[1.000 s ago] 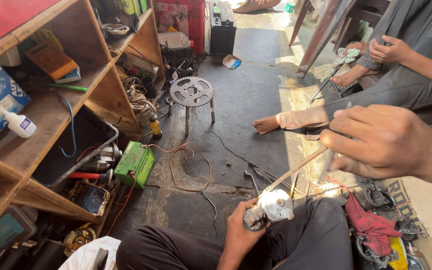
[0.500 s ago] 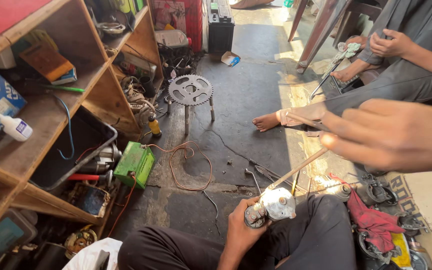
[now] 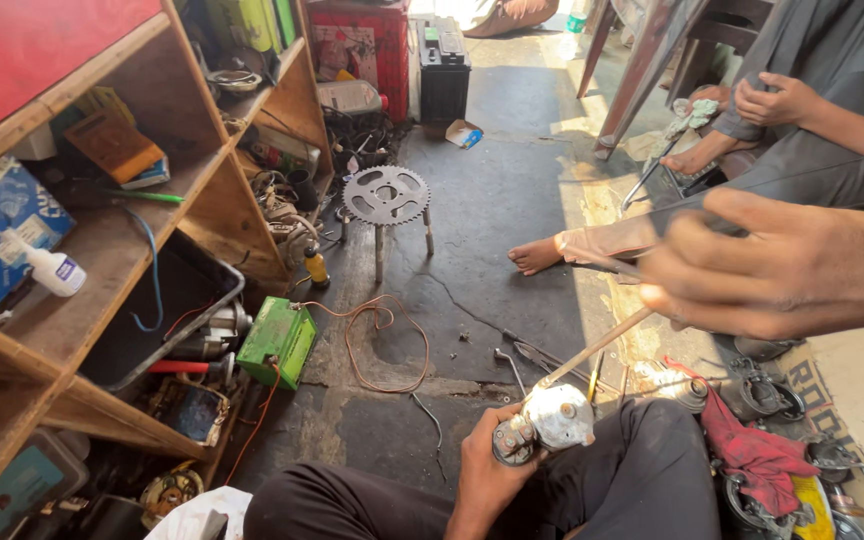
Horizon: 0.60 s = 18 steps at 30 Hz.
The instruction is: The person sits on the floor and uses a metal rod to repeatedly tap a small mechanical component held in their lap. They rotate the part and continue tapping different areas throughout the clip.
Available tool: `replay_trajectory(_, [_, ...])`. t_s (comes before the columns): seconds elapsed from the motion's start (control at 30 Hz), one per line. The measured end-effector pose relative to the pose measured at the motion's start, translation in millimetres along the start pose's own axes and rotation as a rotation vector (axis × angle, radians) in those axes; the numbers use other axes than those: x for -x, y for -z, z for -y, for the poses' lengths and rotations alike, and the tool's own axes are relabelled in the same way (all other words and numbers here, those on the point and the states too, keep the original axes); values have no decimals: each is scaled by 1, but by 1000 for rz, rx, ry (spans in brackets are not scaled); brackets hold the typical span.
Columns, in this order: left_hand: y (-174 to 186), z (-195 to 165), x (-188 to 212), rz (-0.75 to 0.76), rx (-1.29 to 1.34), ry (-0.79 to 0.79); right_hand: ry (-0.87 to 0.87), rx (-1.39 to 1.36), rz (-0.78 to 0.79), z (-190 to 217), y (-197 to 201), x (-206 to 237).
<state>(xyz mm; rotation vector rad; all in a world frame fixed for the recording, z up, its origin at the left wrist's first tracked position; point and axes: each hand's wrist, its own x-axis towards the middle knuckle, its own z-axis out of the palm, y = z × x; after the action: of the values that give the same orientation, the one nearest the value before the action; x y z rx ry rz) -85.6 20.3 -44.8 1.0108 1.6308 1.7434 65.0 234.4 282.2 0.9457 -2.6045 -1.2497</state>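
Observation:
My left hand (image 3: 487,470) grips a small silver motor-like metal part (image 3: 550,422) low in the head view, resting on my dark-trousered knee. My right hand (image 3: 782,265) is raised close to the camera at the right. Its fingers pinch the upper end of a thin wooden stick (image 3: 597,347). The stick slants down and left, and its tip meets the top of the metal part.
A wooden shelf unit (image 3: 102,250) with boxes, a white bottle (image 3: 50,268) and wires fills the left. On the floor lie a green battery (image 3: 277,342) with coiled wire, a sprocket-topped stool (image 3: 386,196), wrenches and a red rag (image 3: 752,445). Another person (image 3: 802,130) sits at right, bare foot outstretched.
My right hand has come nearer the camera and spread wider across the right side. The stick stays on the metal part, and my left hand has barely moved.

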Motion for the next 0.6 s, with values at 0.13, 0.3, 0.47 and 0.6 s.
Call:
replay_trajectory(0.13, [-1, 2, 0, 19, -42, 15, 13, 132, -126, -3, 13, -14])
replay_trajectory(0.3, [-2, 3, 1, -5, -39, 23, -266, -85, 59, -1, 26, -36])
replay_trajectory(0.47, [-2, 1, 0, -2, -47, 17, -720, -211, 661, 8, 14, -55])
replay_trajectory(0.6, [-1, 1, 0, 2, -10, 4, -852, -342, 373, 13, 14, -50])
